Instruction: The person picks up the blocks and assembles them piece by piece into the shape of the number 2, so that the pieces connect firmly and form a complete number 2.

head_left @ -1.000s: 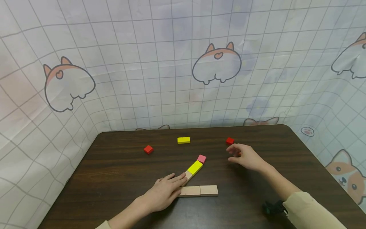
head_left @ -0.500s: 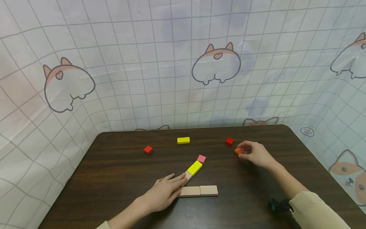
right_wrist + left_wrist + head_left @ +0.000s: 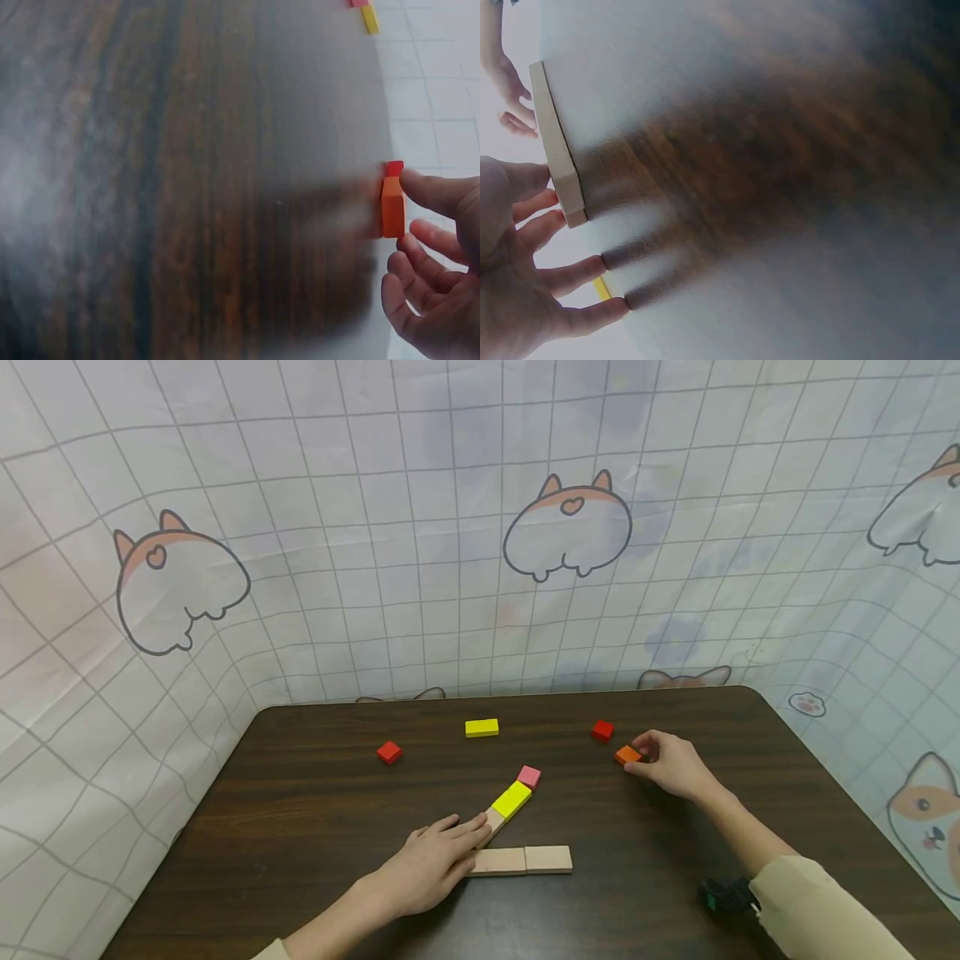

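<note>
Watching from my end, the right hand (image 3: 671, 766) is reaching out over the far right part of the table (image 3: 300, 802), forearm slanting in from the bottom corner, cream sleeve (image 3: 817, 902) bunched below the wrist. Thumb and fingertips have the orange block (image 3: 627, 755) pinched from opposite sides, and the spare fingers hang loosely bent in the right wrist view.

The left hand (image 3: 435, 860) lies well apart from it, palm down with fingers stretched out and a bit spread. It's resting over the plain wooden block (image 3: 492, 823) in the slanted row and covers the left end of the straight pair of wooden blocks (image 3: 521, 860). I don't see it curled around anything.

The orange block is small, chunky and flat-faced, bright all over, sitting at an angle just nearer than a red block (image 3: 602, 731). The slanted row carries on with a yellow block (image 3: 512, 800), then a pink block (image 3: 528, 776) at its far tip. Another red block (image 3: 389, 752) lies off to the left.
</note>
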### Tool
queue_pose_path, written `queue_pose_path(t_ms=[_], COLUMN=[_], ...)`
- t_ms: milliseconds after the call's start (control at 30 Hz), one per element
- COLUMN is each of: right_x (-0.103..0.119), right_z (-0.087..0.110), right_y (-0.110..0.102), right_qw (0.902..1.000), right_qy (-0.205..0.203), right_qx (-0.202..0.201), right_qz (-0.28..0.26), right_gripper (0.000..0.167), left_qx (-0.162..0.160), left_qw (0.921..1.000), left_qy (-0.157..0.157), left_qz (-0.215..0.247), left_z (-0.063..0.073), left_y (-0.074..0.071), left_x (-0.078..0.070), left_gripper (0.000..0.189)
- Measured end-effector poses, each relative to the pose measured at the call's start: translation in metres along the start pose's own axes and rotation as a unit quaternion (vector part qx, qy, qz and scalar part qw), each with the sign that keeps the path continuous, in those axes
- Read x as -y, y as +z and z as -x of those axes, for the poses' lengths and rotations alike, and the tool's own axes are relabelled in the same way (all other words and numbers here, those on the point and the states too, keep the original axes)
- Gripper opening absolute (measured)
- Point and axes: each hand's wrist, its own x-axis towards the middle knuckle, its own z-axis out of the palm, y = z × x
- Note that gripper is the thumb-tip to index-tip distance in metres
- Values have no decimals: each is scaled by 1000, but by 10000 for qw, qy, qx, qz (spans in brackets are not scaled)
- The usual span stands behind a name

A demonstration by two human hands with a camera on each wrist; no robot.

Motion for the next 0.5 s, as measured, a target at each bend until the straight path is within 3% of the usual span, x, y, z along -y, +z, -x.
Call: queue_pose_path(t_ms=[500], right_x=[-5], right_z=[-4], right_y=[7], right_qw=[9998], right_qy=[60], right_qx=[134], right_qz=[110], right_gripper=[33], left_qx=[-48], left_qw=[10000], left_qy=[-1], left_qz=[-26], left_z=[0], left_y=[2], left_x=[1], left_gripper=[49])
